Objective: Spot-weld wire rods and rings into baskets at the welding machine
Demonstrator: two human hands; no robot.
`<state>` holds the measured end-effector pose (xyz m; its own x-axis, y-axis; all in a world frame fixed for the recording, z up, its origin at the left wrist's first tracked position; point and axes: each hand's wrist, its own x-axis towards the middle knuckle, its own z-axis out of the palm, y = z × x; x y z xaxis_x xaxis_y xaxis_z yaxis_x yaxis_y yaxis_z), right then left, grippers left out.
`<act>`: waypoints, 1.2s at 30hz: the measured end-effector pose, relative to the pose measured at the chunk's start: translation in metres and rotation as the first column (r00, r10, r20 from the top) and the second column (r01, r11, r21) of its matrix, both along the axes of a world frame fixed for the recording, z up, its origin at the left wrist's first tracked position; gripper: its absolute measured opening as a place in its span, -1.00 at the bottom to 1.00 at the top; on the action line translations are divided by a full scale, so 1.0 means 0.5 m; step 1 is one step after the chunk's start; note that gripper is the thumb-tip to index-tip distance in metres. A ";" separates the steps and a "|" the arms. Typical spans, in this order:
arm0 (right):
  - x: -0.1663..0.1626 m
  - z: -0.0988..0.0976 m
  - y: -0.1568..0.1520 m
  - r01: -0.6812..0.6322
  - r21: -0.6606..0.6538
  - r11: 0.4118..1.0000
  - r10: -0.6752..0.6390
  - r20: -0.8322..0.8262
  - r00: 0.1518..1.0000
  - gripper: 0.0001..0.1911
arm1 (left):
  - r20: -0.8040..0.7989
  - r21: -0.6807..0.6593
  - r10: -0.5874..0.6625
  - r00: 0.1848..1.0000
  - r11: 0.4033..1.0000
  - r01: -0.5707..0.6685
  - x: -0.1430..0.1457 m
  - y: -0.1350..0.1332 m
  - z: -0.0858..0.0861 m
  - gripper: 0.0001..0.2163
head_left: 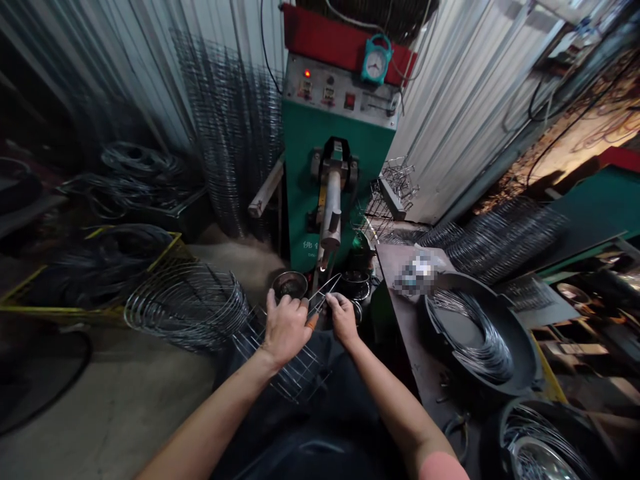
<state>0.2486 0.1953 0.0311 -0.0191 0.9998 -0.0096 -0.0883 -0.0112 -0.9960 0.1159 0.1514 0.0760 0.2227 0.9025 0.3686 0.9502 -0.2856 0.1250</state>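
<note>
Wire basket [287, 370] held low in front of the person, its protruding wire ends [323, 293] pointing up at the lower tip of the electrode arm [330, 213] on a green welding machine [335, 167]; cannot tell if they touch. Left hand [286, 328] closed around the basket wires, an orange finger cover [313, 323] at its thumb side. Right hand [343, 319] also clamped on the wires, just beside the left. Small metal bowl [289, 285] and dark round container [356, 287] sit just past the hands. On the metal workbench [400, 300] at right, a black pan [475, 333] holds wire rings, with a pixelated blurred patch [417, 273] beside it. Another black pan [530, 433] of rings sits at lower right. Stacked wire rings [187, 307] on the floor at left, next to a yellow crate [90, 293]. Wire mesh sheets [230, 127] lean against the corrugated wall [145, 73]. Teal alarm clock [376, 61] on top of the machine.
</note>
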 end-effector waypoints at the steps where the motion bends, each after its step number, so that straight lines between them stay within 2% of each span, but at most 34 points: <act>1: -0.001 -0.002 0.006 0.009 -0.012 1.000 -0.009 -0.018 1.000 -0.69 | -0.002 0.006 -0.006 1.000 1.000 0.006 0.001 0.007 0.001 -0.71; 8: -0.007 -0.012 0.050 0.036 -0.056 0.998 -0.043 -0.126 0.991 -0.71 | -0.005 0.009 -0.025 1.000 1.000 0.025 0.007 0.057 0.007 -0.75; 18: -0.014 0.002 0.098 0.056 -0.022 0.998 -0.059 -0.201 0.978 -0.73 | -0.031 -0.058 -0.030 0.999 0.998 0.028 0.009 0.108 0.029 -0.73; 24: -0.016 0.004 0.118 0.037 -0.105 0.994 -0.064 -0.268 0.961 -0.69 | -0.029 -0.131 -0.013 1.000 0.991 0.009 0.014 0.124 0.045 -0.73; 26: 0.002 0.009 0.103 -0.032 -0.117 0.993 0.005 -0.226 0.974 -0.68 | -0.047 -0.145 0.003 0.999 0.989 -0.009 0.017 0.123 0.048 -0.73; 28: 0.030 0.012 0.066 -0.149 -0.089 0.985 0.140 -0.102 0.985 -0.68 | -0.067 -0.145 0.019 0.998 0.989 -0.028 0.020 0.119 0.050 -0.73; 32: 0.078 -0.001 -0.040 -0.424 -0.091 0.901 0.434 0.156 0.888 -0.70 | -0.098 -0.112 0.051 0.994 0.992 -0.062 0.022 0.108 0.049 -0.74; 34: 0.082 -0.012 -0.080 -0.480 -0.118 0.869 0.494 0.189 0.849 -0.70 | -0.109 -0.101 0.069 0.992 0.992 -0.080 0.021 0.106 0.051 -0.74; 36: 0.075 -0.020 -0.098 -0.464 -0.109 0.879 0.477 0.192 0.858 -0.68 | -0.115 -0.099 0.085 0.990 0.990 -0.096 0.018 0.106 0.053 -0.72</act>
